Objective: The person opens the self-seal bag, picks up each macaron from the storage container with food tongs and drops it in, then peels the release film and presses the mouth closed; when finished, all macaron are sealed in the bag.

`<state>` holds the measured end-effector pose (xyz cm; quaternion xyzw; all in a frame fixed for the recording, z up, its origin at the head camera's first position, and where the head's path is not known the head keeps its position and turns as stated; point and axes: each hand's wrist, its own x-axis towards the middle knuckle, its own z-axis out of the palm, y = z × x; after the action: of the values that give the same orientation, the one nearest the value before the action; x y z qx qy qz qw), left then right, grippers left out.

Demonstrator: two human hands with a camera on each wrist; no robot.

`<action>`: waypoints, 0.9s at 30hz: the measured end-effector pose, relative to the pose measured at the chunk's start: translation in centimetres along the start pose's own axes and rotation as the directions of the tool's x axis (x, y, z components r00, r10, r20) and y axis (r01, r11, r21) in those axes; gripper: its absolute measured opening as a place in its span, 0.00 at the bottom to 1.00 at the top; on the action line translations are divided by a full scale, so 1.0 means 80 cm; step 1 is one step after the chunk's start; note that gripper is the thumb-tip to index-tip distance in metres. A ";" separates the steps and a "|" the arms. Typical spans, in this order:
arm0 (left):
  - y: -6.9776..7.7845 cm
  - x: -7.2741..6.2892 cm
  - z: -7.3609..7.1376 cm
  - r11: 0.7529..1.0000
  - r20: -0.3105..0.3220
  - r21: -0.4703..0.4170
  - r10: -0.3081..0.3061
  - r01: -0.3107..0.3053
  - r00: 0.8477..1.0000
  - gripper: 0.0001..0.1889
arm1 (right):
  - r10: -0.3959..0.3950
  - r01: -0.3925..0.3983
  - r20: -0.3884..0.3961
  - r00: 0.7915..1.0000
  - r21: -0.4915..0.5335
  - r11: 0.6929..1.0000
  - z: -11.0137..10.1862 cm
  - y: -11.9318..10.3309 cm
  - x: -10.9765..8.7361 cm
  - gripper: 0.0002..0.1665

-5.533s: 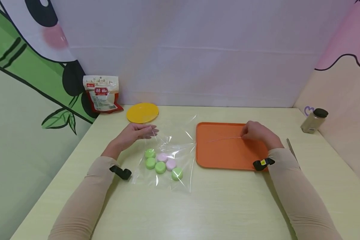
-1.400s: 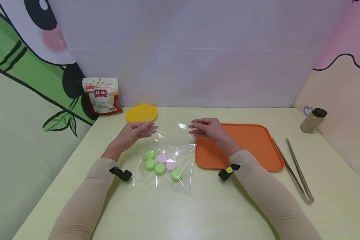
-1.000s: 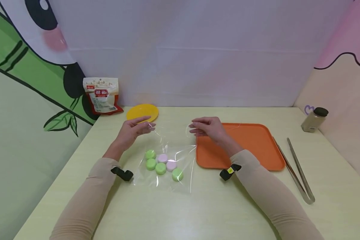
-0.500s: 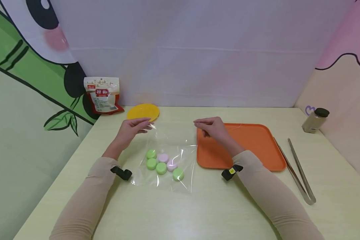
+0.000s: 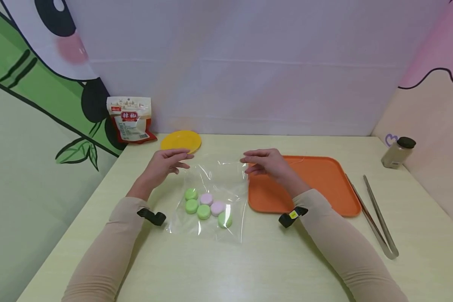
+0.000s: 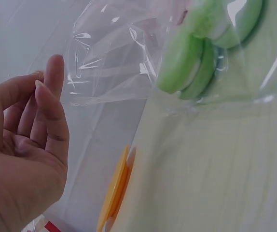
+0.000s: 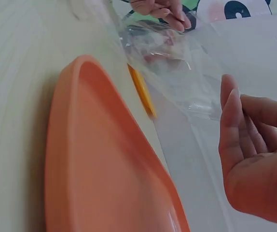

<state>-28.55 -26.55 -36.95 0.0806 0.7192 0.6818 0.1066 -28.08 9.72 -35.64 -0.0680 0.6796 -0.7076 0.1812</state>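
Observation:
A clear plastic bag [image 5: 211, 228] lies on the table with several green macarons [image 5: 203, 212] and two lilac macarons [image 5: 217, 208] inside. Its upper edge is raised between both hands. My left hand [image 5: 160, 170] pinches the upper left of the bag between thumb and fingertips; in the left wrist view the transparent film [image 6: 114, 67] runs off from those fingertips. At the upper right, my right hand [image 5: 268, 164] pinches the film, with thumb and forefinger [image 7: 229, 99] meeting at its corner. The exact grip edges are hard to see through the clear plastic.
An orange tray [image 5: 305, 201] stands under and beside the right hand, a thin clear strip on its far edge. Metal tongs [image 5: 381, 226] lie to its right. Further back are a yellow disc [image 5: 181, 140], a red-and-white food pouch [image 5: 131, 119] and a black-capped jar [image 5: 398, 152].
Over the span, my right hand has come left from above the tray to the bag, leaving a thin strip on the tray. The bag's upper part now looks spread wider between the hands.

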 end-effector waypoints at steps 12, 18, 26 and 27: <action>0.007 -0.002 -0.005 0.984 0.071 -0.172 -0.038 0.050 0.997 0.23 | 0.062 -0.082 0.097 0.993 0.219 0.972 -0.006 -0.002 0.002 0.25; 0.007 0.000 -0.003 0.996 0.004 -0.051 -0.071 0.071 0.997 0.21 | 0.092 -0.094 0.027 0.995 0.133 0.987 -0.001 -0.004 0.000 0.25; 0.011 -0.001 -0.002 0.992 -0.022 0.118 -0.034 0.036 0.999 0.30 | 0.088 -0.084 -0.060 0.994 0.063 0.994 0.006 -0.003 0.000 0.25; 0.012 -0.001 -0.003 0.988 -0.024 0.151 -0.031 0.034 0.999 0.29 | 0.079 -0.076 -0.066 0.995 0.047 0.996 0.005 -0.002 0.000 0.24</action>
<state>-28.55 -26.73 -35.97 0.0695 0.7711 0.6243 0.1035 -27.96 9.32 -35.43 -0.0135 0.6717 -0.7168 0.1867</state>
